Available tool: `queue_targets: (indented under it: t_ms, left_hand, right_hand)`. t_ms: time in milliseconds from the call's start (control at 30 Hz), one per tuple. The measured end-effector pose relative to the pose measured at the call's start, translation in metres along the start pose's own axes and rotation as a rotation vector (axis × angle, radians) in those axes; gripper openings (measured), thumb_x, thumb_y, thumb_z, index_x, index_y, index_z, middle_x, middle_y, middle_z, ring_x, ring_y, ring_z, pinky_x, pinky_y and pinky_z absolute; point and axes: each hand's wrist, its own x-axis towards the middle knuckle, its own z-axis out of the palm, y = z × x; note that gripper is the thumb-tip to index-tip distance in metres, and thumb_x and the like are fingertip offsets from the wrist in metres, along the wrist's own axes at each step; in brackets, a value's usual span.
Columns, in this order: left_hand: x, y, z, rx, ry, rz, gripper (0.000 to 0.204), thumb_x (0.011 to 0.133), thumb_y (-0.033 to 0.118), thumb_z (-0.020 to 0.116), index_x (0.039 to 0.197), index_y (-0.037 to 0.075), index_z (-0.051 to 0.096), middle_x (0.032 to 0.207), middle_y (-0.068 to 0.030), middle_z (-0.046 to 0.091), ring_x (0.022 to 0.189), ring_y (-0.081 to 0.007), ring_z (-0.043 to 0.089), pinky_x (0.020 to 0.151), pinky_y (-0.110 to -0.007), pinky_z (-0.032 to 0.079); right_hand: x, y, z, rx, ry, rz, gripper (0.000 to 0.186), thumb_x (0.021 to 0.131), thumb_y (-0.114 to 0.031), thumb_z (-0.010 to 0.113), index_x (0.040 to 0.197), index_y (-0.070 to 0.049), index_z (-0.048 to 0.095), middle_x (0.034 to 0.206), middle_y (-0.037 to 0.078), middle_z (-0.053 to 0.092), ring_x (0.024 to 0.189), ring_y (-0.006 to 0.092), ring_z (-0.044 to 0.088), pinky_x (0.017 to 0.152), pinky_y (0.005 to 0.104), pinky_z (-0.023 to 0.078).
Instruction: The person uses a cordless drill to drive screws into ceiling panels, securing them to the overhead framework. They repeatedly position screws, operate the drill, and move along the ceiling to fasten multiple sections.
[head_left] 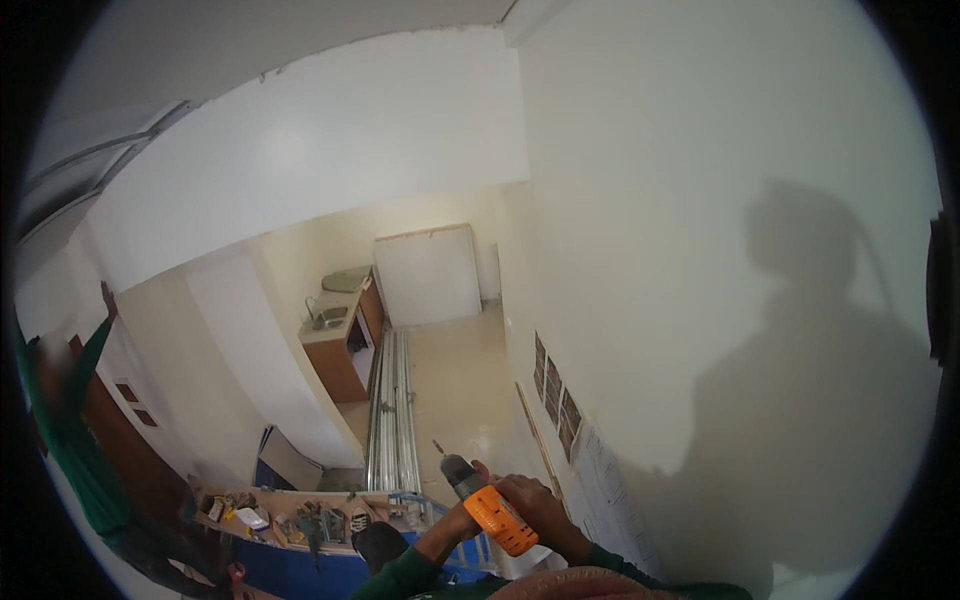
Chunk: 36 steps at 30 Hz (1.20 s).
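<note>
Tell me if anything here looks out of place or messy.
The workbench below is littered with tools and scraps in no order. Long metal rails lie loose on the floor. The orange drill, gripped in both hands, looks sound.

A wooden counter [345, 365] with a sink [328, 318] stands against the far wall. Long metal rails [393, 420] lie on the floor [460, 390]. A cluttered workbench [290, 515] stands below. A person in green [70, 440] stands at left.
</note>
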Motion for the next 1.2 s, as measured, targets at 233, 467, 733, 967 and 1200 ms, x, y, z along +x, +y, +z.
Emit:
queue_targets:
  t_ms: [233,467,733,967,1200]
  left_hand:
    - [-0.004,-0.041,0.004,0.154,-0.014,0.122,0.029,0.105,0.019,0.064,0.128,0.004,0.057,0.119,-0.0063,0.063,0.109,-0.0166,0.064,0.096,-0.036,0.055]
    - [-0.006,-0.010,0.008,0.083,0.019,0.057,0.028,0.105,0.019,0.064,0.128,0.003,0.060,0.120,-0.0079,0.066,0.110,-0.0177,0.065,0.096,-0.037,0.056]
    - [-0.015,-0.018,0.007,0.419,0.158,0.188,0.026,0.102,0.016,0.068,0.123,0.003,0.061,0.117,-0.0069,0.067,0.103,-0.0183,0.067,0.090,-0.035,0.057]
    - [-0.011,-0.033,0.005,0.278,0.226,0.160,0.023,0.100,0.013,0.068,0.121,0.004,0.063,0.113,-0.0055,0.069,0.103,-0.0176,0.067,0.088,-0.035,0.056]
    - [-0.014,-0.034,-0.001,0.493,0.180,0.151,0.035,0.092,0.011,0.077,0.121,0.007,0.059,0.110,-0.0055,0.065,0.101,-0.0186,0.066,0.089,-0.036,0.056]
  right_hand:
    - [-0.023,0.009,0.022,0.032,-0.016,0.171,0.054,0.081,-0.024,0.080,0.127,-0.006,0.058,0.111,0.016,0.068,0.107,0.0392,0.066,0.093,0.0488,0.050]
    - [-0.017,0.028,0.027,-0.205,0.025,0.037,0.047,0.082,-0.020,0.077,0.123,-0.004,0.059,0.111,0.016,0.068,0.109,0.0362,0.066,0.096,0.0472,0.049]
    - [-0.012,0.002,0.019,-0.048,0.013,0.084,0.054,0.083,-0.019,0.076,0.131,-0.003,0.057,0.114,0.019,0.068,0.108,0.0380,0.067,0.094,0.0480,0.050]
    - [-0.018,0.005,0.029,-0.076,-0.004,0.114,0.055,0.080,-0.021,0.080,0.127,-0.003,0.057,0.110,0.019,0.067,0.102,0.0391,0.067,0.091,0.0488,0.050]
    - [-0.017,0.004,0.027,-0.080,0.057,0.063,0.048,0.081,-0.020,0.079,0.124,-0.004,0.062,0.110,0.018,0.070,0.102,0.0390,0.069,0.090,0.0480,0.051]
